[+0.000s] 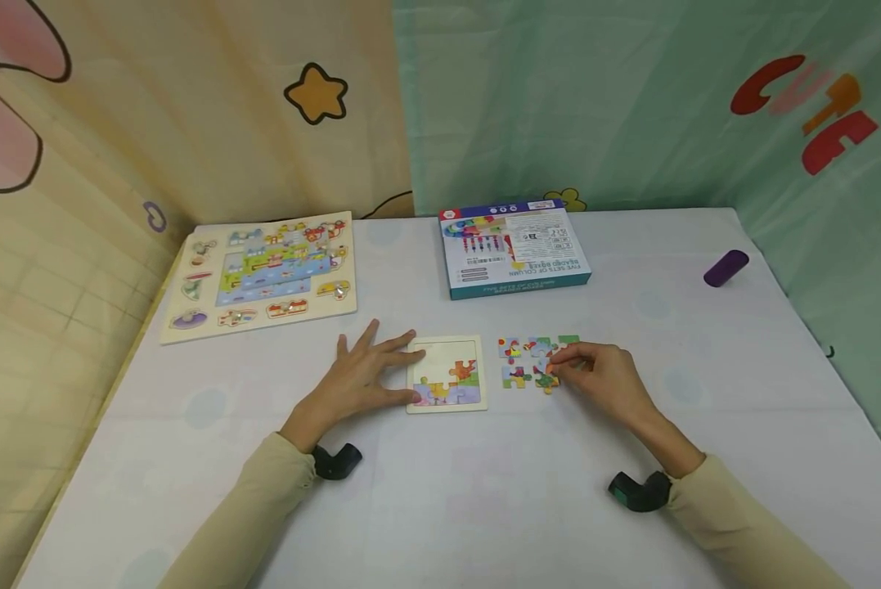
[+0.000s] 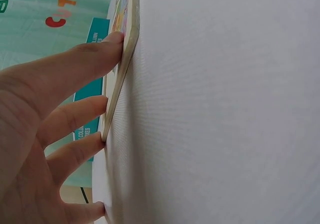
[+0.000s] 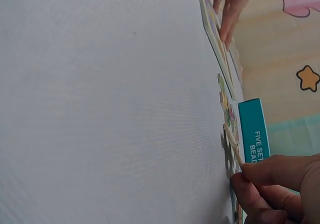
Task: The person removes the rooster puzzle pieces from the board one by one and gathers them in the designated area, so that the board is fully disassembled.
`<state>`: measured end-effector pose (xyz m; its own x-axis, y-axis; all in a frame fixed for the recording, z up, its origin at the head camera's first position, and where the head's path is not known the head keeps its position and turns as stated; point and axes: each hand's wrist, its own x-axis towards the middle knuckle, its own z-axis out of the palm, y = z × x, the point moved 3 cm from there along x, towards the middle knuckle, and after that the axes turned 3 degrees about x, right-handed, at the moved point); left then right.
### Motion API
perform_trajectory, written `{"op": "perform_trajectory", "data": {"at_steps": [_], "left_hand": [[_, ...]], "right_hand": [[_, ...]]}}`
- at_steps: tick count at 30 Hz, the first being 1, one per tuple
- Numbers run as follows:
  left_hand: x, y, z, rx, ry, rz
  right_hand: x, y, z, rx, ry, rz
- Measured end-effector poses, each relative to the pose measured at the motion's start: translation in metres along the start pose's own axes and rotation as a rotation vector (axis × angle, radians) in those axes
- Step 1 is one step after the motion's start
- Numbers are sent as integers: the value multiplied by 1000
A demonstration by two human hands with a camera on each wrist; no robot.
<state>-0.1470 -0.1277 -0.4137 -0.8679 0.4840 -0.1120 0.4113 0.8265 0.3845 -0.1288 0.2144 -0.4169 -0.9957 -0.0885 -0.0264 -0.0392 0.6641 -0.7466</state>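
A square wooden puzzle tray (image 1: 446,339) lies mid-table, with several jigsaw pieces fitted along its bottom and right side. My left hand (image 1: 366,372) spreads its fingers over the tray's left edge; the thumb rests on the lower left corner, seen closely in the left wrist view beside the tray's rim (image 2: 129,49). Right of the tray, several loose jigsaw pieces (image 1: 514,377) lie in loose rows. Over them, my right hand (image 1: 605,380) pinches a jigsaw piece (image 3: 233,143) between thumb and finger, tilted up from the table. Its picture is mostly hidden by the fingers.
Behind the tray lies a bead-game box (image 1: 517,249) with a teal side. Knobbed wooden puzzle boards (image 1: 263,274) are stacked at the back left. A dark purple cylinder (image 1: 725,268) lies at the back right. Printed curtains (image 1: 573,98) hang behind the table.
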Motion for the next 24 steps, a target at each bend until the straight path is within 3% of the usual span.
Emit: {"op": "perform_trajectory", "data": {"at_steps": [16,24], "left_hand": [[0,2,-1,12,16,15],[0,1,0,15,20,20]], "right_hand": [[-1,0,1,-6,-2,-8],[5,-15,10,17,-23,-43]]}}
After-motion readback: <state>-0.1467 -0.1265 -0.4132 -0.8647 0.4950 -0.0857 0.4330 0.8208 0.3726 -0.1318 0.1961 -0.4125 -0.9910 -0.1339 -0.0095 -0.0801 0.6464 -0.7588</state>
